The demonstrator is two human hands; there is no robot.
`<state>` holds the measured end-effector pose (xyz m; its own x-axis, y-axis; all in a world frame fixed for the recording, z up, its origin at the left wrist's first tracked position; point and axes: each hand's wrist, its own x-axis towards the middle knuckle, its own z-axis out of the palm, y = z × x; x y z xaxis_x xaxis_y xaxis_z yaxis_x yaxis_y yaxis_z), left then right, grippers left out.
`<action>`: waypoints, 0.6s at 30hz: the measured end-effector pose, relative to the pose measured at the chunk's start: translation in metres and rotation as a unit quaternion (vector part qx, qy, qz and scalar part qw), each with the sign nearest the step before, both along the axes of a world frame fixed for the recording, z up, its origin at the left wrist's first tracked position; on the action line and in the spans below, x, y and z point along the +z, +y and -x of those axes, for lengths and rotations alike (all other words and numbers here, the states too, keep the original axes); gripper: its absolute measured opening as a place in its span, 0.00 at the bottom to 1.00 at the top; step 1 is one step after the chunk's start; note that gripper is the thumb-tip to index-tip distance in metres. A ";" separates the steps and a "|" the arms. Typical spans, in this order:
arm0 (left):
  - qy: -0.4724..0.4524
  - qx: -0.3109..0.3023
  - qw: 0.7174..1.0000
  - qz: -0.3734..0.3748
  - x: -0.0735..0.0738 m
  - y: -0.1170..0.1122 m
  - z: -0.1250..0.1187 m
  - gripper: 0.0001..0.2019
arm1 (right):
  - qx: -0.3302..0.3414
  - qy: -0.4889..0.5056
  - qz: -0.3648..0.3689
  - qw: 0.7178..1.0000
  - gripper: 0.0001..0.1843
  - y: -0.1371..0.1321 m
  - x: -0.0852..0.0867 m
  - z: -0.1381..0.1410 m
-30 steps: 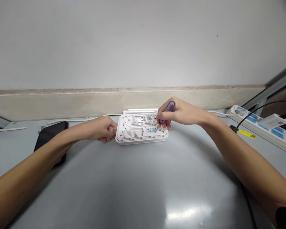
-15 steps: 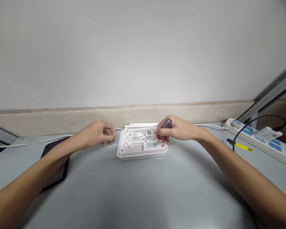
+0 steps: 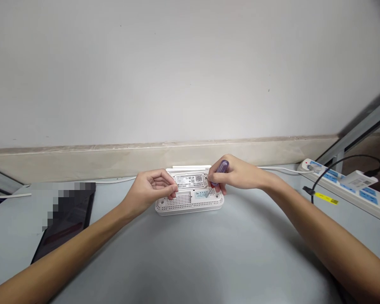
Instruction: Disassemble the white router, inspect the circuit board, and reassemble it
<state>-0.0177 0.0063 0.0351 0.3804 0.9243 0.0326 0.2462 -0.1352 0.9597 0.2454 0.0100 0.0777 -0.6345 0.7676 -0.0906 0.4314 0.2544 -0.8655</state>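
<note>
A white router (image 3: 190, 206) lies upside down on the table, its vented underside and printed labels facing up, with white antennas (image 3: 191, 167) along its far edge. Held in my right hand (image 3: 237, 172) is a screwdriver (image 3: 222, 169) with a translucent purple handle. Its thin shaft slants down to the left over the pale blue label on the router's right half. My left hand (image 3: 152, 188) is over the router's left end, thumb and fingertips pinched together at the underside. Whatever sits between those fingertips is hidden.
A white power strip (image 3: 351, 188) with blue sockets, a plugged-in white adapter (image 3: 356, 180) and a black cable (image 3: 345, 158) with a yellow tag is at the right. A dark tablet-like device (image 3: 69, 223) lies left, near my left forearm. White cable runs along the wall (image 3: 190, 84).
My left hand has moved right, from beside the router onto its left end, with fingertips pinched. My right hand keeps the screwdriver in nearly the same spot.
</note>
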 end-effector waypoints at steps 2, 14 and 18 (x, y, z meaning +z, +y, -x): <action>-0.007 -0.004 1.000 0.011 -0.003 0.000 -0.001 0.10 | 0.000 -0.003 -0.001 1.000 0.09 0.000 0.001 0.000; 0.004 -0.062 0.994 0.088 -0.017 0.003 -0.004 0.11 | -0.005 -0.020 -0.041 0.999 0.10 -0.002 0.002 0.000; 0.009 -0.056 0.994 0.092 -0.015 0.002 -0.005 0.11 | -0.012 -0.021 -0.044 0.999 0.10 -0.002 0.002 0.001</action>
